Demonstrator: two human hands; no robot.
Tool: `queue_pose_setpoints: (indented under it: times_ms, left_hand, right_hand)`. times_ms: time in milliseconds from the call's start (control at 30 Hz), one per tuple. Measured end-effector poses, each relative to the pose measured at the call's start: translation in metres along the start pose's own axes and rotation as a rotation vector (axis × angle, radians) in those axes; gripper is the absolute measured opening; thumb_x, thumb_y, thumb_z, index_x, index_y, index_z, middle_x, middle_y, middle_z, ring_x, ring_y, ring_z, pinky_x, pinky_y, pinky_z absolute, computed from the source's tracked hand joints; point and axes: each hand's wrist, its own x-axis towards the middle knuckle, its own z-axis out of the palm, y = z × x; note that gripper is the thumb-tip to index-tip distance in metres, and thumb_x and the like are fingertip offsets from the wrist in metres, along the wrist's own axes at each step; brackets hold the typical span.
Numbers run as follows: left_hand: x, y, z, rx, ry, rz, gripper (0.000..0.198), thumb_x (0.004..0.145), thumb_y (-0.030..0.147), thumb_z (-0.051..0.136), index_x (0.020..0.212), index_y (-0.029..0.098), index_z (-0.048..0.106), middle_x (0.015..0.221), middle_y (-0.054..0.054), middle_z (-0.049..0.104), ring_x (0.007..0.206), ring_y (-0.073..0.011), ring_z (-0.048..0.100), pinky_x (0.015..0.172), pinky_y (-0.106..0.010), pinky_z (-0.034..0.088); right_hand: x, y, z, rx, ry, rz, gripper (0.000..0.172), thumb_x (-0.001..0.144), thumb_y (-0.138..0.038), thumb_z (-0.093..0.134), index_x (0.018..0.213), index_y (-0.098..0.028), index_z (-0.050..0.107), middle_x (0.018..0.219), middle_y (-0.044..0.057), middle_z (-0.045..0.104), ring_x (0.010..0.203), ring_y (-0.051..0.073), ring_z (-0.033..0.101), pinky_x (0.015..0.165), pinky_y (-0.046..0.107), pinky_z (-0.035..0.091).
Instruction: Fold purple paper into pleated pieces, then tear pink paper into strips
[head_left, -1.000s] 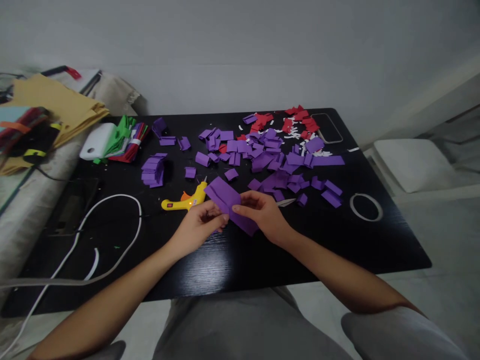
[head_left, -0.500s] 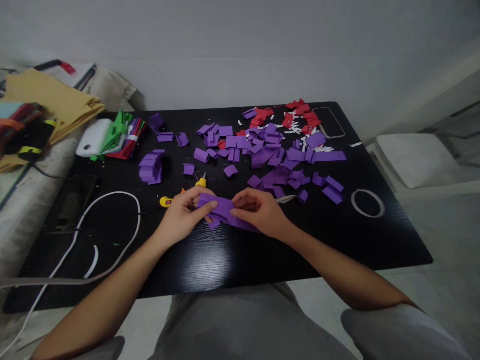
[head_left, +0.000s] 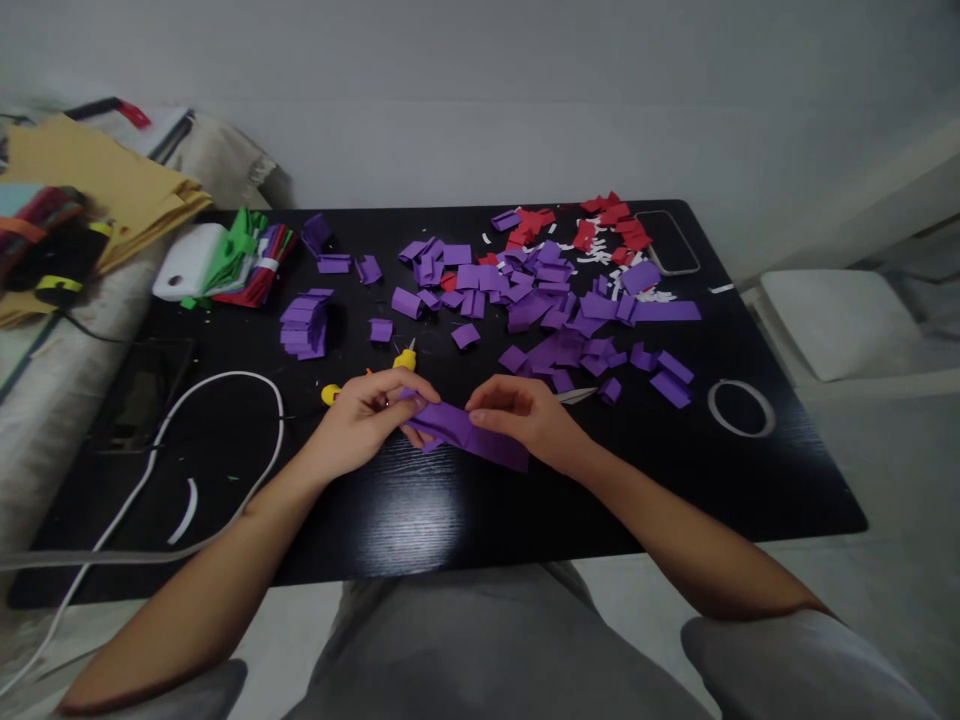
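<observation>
A long folded purple foam strip (head_left: 469, 435) lies low over the black table (head_left: 450, 520), held at both ends. My left hand (head_left: 367, 415) pinches its left end, fingers closed over it. My right hand (head_left: 525, 415) grips the middle and right part, thumb underneath. Behind my left hand lies a yellow glue gun (head_left: 403, 360), mostly hidden. Several purple foam pieces (head_left: 540, 310) are scattered beyond the hands, with red pieces (head_left: 607, 225) further back. Scissor blades (head_left: 577, 396) poke out to the right of my right hand.
A neat stack of purple pieces (head_left: 304, 325) sits to the left. Rolled coloured foam sheets (head_left: 247, 265) and a white object (head_left: 184, 275) lie at the back left. A white cable (head_left: 225, 480) loops at left; a white ring (head_left: 740, 408) lies at right. A phone (head_left: 673, 245) rests at back right.
The purple strip went from open and raised to folded flat and lowered toward the table. My left hand slid over the glue gun, hiding most of it.
</observation>
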Motion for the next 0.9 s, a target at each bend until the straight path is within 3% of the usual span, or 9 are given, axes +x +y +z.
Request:
queue_pose_setpoints:
  times_ms: [167,267,400,533,733,900]
  left_hand:
    - [-0.001,-0.002,0.001,0.102,0.018,0.041,0.010,0.092,0.024,0.070,0.094,0.016,0.076,0.086,-0.003,0.078,0.057,-0.0148,0.076,0.058,-0.024,0.064]
    - [-0.002,-0.002,0.000,0.155,-0.008,0.062,0.011,0.094,0.023,0.066,0.094,0.017,0.075,0.079,-0.002,0.077,0.062,-0.0155,0.075,0.063,-0.025,0.063]
    - [-0.005,0.001,-0.001,0.253,-0.063,0.097,0.012,0.090,0.022,0.067,0.099,0.017,0.075,0.089,-0.005,0.077,0.075,-0.0167,0.075,0.067,-0.025,0.060]
    - [-0.006,0.001,0.002,0.435,-0.032,0.140,0.020,0.090,0.032,0.075,0.105,0.019,0.076,0.102,-0.006,0.078,0.092,-0.0187,0.074,0.082,-0.027,0.058]
    - [-0.006,0.000,0.004,0.517,-0.109,0.132,0.017,0.095,0.036,0.072,0.094,0.021,0.080,0.084,-0.001,0.078,0.075,-0.0146,0.071,0.071,-0.023,0.053]
    - [-0.005,0.002,-0.001,0.466,-0.103,0.112,0.015,0.093,0.034,0.073,0.090,0.021,0.080,0.079,-0.001,0.076,0.070,-0.0141,0.067,0.068,-0.023,0.052]
  right_hand:
    - [-0.002,-0.005,0.002,0.027,-0.065,0.190,0.034,0.081,-0.052,0.084,0.091,-0.020,0.080,0.080,0.001,0.079,0.073,0.017,0.071,0.073,0.031,0.054]
    - [-0.002,-0.002,0.004,0.029,-0.110,0.229,0.035,0.078,-0.051,0.086,0.092,-0.019,0.082,0.082,0.003,0.081,0.076,0.019,0.074,0.074,0.032,0.055]
    - [-0.003,0.004,0.008,-0.077,-0.021,0.123,0.026,0.077,-0.042,0.087,0.087,-0.019,0.082,0.082,0.002,0.081,0.075,0.017,0.073,0.074,0.029,0.055]
    - [-0.007,0.009,0.012,-0.221,0.014,-0.017,0.018,0.085,-0.037,0.081,0.089,-0.019,0.081,0.084,0.002,0.081,0.076,0.017,0.074,0.074,0.028,0.056]
    - [-0.013,0.006,0.014,-0.423,-0.013,-0.193,0.014,0.092,-0.035,0.076,0.094,-0.022,0.082,0.088,0.001,0.082,0.078,0.016,0.074,0.075,0.028,0.056]
    - [-0.014,0.004,0.013,-0.489,0.000,-0.229,0.008,0.092,-0.031,0.078,0.094,-0.025,0.082,0.087,-0.001,0.082,0.077,0.016,0.074,0.076,0.028,0.056]
